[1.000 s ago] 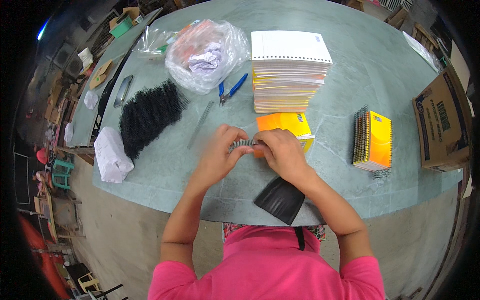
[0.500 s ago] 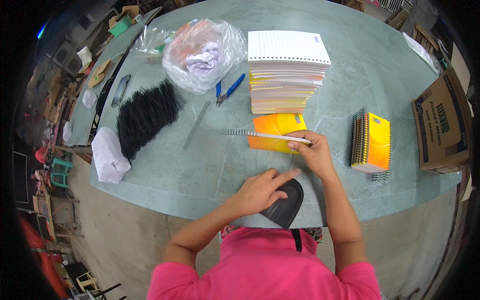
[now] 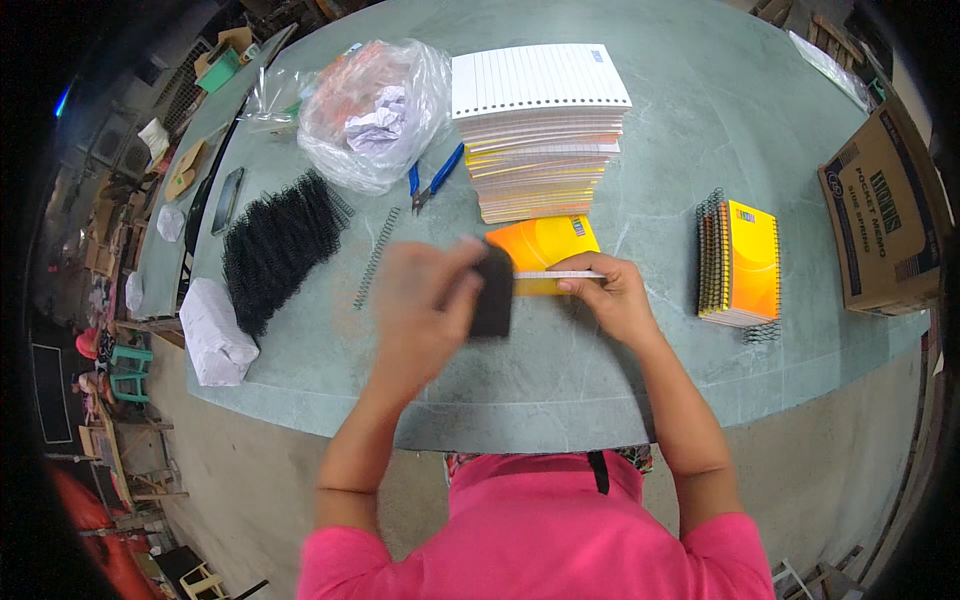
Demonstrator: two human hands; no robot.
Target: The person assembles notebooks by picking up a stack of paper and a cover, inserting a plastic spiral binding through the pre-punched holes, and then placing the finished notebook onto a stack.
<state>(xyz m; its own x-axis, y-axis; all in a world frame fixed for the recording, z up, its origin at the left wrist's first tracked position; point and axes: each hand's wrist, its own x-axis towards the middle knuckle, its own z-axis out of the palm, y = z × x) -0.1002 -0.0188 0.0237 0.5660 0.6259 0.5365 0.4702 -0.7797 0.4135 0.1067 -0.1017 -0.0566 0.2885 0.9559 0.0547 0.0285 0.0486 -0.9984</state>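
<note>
My right hand point(image 3: 618, 298) pinches a thin memo pad point(image 3: 560, 274) edge-on, above a yellow-orange pad point(image 3: 550, 244) lying on the table. My left hand point(image 3: 425, 300), smeared by motion, is closed on a black flat pad point(image 3: 493, 295) that looks like leather. This black pad stands against the left end of the held memo pad and hides any wire coil there. Further left lies a loose wire spiral point(image 3: 376, 258). Just behind the hands rises a tall stack of punched, lined pads point(image 3: 540, 150).
Black wire spirals point(image 3: 280, 250) lie heaped at left, beside a white wrapped bundle point(image 3: 216, 335). Blue-handled cutters point(image 3: 436, 180) lie near a plastic bag point(image 3: 375, 120). Finished spiral notebooks point(image 3: 745, 265) and a cardboard box point(image 3: 885, 210) are at right.
My left hand has picked up the black pad from the table's front edge and brought it up to the memo pad's left end. My right hand keeps its hold on the memo pad.
</note>
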